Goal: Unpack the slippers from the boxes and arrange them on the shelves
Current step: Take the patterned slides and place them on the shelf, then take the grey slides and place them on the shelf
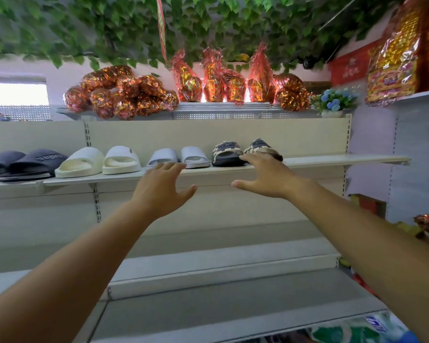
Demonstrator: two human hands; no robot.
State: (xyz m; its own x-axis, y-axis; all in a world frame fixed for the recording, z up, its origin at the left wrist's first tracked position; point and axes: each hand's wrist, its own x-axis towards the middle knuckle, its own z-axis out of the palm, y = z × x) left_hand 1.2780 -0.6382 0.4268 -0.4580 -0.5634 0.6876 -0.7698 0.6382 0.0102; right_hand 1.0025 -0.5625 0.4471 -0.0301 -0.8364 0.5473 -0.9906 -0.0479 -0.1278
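Hands spread and holding nothing, the left hand (162,185) reaches the front edge of the shelf (332,160) below the pale grey slippers (181,157), while the right hand (265,179) overlaps the checked slippers (229,152). Dark grey slippers (27,163) and cream slippers (98,160) stand leftward, and bare board runs rightward. Foil-wrapped parcels (120,96) crowd the top under hanging leaves (84,28).

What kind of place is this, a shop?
Most likely a small shop: pairs of slippers lined up on a metal display shelf, with shiny foil-wrapped bundles stacked along the top.
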